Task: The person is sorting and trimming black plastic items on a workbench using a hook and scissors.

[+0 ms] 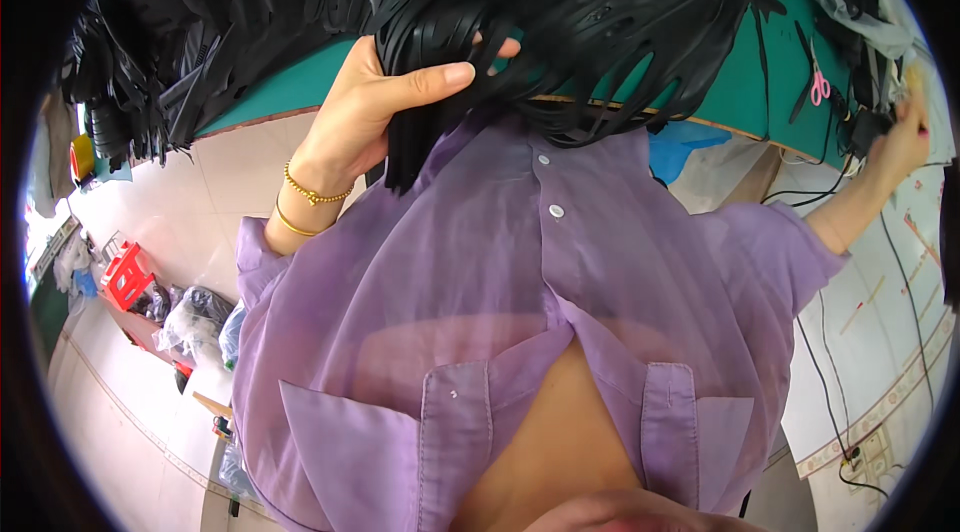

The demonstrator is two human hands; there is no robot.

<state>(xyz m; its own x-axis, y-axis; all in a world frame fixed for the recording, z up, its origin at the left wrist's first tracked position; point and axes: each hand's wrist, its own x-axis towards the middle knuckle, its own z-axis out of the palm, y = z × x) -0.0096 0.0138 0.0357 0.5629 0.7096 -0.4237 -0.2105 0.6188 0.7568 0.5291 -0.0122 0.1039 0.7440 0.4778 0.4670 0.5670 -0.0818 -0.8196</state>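
1. To your far left, clear plastic bags [190, 322] lie bundled on the floor beside a red stool.
2. You have no labels, signs or screens in view.

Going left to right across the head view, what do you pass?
Red plastic stool → left hand gripping a bundle of black strips → white shirt buttons → pink-handled scissors on the green table → right hand.
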